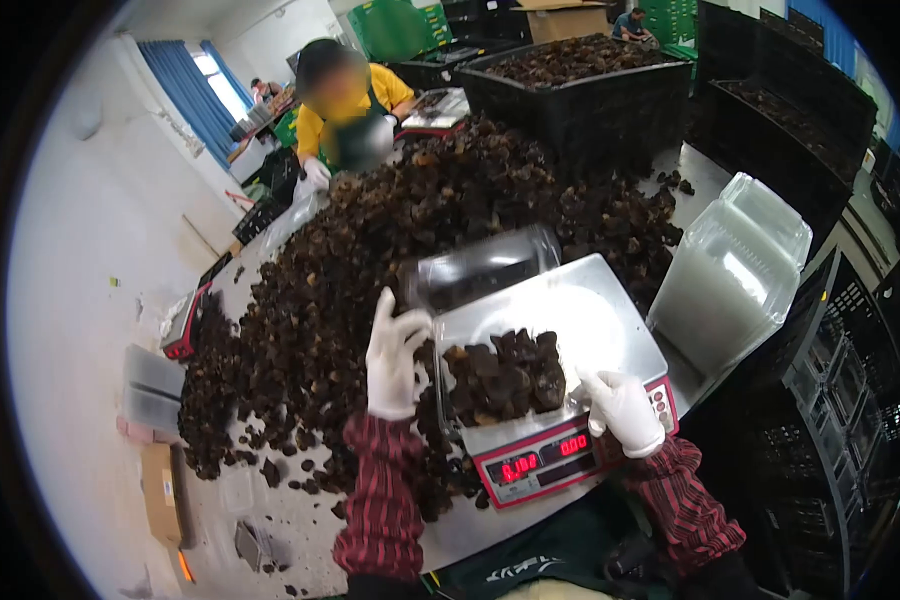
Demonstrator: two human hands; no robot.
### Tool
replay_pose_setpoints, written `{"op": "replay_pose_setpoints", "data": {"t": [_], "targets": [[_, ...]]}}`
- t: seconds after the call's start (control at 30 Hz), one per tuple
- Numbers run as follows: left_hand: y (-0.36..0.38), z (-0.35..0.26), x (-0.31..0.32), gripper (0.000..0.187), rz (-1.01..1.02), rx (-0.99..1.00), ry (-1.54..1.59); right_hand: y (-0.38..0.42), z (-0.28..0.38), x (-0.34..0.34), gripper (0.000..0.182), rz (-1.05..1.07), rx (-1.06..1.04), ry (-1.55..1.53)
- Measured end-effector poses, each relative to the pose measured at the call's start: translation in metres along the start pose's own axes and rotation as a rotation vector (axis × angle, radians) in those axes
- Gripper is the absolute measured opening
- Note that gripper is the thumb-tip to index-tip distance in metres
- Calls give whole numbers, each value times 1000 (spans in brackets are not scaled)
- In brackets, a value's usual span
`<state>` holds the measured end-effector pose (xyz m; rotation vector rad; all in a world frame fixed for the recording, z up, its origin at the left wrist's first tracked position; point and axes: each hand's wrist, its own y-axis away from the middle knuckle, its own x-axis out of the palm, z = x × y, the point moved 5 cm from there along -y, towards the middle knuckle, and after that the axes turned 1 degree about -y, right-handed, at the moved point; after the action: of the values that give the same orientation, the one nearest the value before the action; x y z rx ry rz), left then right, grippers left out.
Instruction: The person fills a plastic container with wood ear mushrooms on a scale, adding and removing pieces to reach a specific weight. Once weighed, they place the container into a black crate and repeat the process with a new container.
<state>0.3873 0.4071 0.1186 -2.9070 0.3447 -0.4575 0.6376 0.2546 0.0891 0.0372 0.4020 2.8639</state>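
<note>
A clear plastic box [451, 415] rests on the scale [615, 295], holding dark brown mushroom-like pieces [507, 378]. Its blurred clear lid [485, 268] stands up behind it, against the dark heap. White gloves cover both hands. At the box's left side is my left hand [396, 358], index finger stretched up and the other fingers apart, gripping nothing. My right hand [625, 412] has its fingertips and thumb at the box's right front corner, over the scale's edge. Red digits glow on the scale's front display [538, 460].
A big heap of dark pieces [370, 270] covers much of the metal table. Stacked clear boxes [725, 280] stand at right, beside black crates [840, 400]. Behind the heap sit a filled black tub [580, 110] and a person in yellow [385, 90]. Another red scale [183, 320] is at left.
</note>
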Motion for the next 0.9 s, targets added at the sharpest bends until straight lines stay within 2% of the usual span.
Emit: {"op": "replay_pose_setpoints", "data": {"t": [0.07, 0.13, 0.17, 0.2, 0.27, 0.33, 0.53, 0.63, 0.77, 0.8, 0.83, 0.87, 0.9], "targets": [[27, 2, -25, 52, 211, 454, -760, 1, 1, -5, 56, 65, -109, -1], [59, -30, -7, 41, 292, 514, -850, 7, 3, -5, 58, 90, 44, -44], [73, -28, -8, 37, 255, 332, -802, 5, -3, -5, 46, 139, 22, -150], [86, -19, -8, 34, 216, 150, -746, 7, 4, 0, 36, 140, 98, -3], [105, 10, -10, 31, 70, -308, -196, 6, -7, 1, 28, 200, 157, -109], [115, 19, -9, 35, 47, -387, 15, 3, -16, 4, 26, 268, 164, -73], [125, 13, 0, 37, -53, -350, 109, 6, -22, 14, 25, 317, 140, -148], [130, 13, 2, 41, -70, -301, 136, 9, -16, 19, 22, 139, 129, -294], [136, 10, 7, 39, -125, -207, 127, 15, -13, 22, 21, 85, 63, -324], [137, 13, 5, 38, -122, -166, 126, 15, -13, 24, 19, 109, 56, -310], [138, 18, 2, 40, -168, -132, 129, 21, -9, 21, 19, 45, 1, -173], [140, 15, 9, 41, -172, -120, 75, 26, -2, 16, 19, -14, -151, 48], [145, 23, 4, 42, -172, -96, 16, 37, 5, 16, 19, 2, -95, -23]]}}
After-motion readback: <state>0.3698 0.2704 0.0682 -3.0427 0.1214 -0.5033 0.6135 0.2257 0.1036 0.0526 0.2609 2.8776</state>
